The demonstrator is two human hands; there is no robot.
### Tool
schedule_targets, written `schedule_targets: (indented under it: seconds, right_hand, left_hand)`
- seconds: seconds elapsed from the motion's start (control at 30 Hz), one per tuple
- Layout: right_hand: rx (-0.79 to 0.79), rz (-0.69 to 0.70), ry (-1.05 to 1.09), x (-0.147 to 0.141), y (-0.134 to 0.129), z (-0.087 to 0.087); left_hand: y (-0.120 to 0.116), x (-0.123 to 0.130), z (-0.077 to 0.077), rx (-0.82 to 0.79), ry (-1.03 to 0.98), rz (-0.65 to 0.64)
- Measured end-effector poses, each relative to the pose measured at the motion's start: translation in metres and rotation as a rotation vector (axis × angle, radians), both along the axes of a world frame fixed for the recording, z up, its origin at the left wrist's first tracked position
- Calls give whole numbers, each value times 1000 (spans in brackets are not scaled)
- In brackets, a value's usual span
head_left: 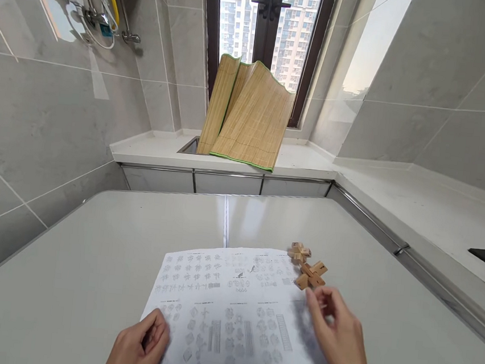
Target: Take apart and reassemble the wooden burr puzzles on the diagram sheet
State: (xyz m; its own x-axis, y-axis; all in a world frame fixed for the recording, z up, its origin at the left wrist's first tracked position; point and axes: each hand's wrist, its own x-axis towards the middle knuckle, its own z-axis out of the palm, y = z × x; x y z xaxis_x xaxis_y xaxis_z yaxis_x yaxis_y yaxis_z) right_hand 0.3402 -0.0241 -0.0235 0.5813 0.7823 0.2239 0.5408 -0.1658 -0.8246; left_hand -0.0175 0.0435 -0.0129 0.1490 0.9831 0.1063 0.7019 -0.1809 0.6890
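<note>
A large white sheet of paper (247,308) lies on the table, printed with rows of small grey diagrams and several columns of shapes. My left hand (137,345) rests at its lower left edge, fingers curled into a loose fist with nothing seen in them. Over the sheet's right side is my right hand (337,334), its fingers curled in and thumb near the index finger; no object shows between them. Just beyond its fingertips sits a cross-shaped wooden puzzle (311,274). Behind that, touching or nearly so, stands a second wooden puzzle (300,251) at the paper's upper right corner.
The pale table (68,257) has a seam down its far half. Beyond it runs a white counter (151,149) with a folded bamboo mat (255,114) leaning by the window. Another counter (437,206) borders the right. Hoses and pipes (99,2) hang on the left wall.
</note>
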Motion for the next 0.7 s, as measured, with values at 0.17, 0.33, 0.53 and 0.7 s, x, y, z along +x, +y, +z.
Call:
schedule_targets:
  seconds: [0.17,0.33,0.53,0.7]
  right_hand:
    - [-202,-1,-260,68,59,20]
    - [-396,142,-275,106,105,31]
    - [-499,262,-349,102,126,35]
    - [-421,287,-449,81,133,46]
  left_hand:
    - [34,11,19,-31,39,-128]
    - [78,2,38,6,112,-156]
    - [111,3,40,32,14,-253]
    - [122,24,31,19,-63,-323]
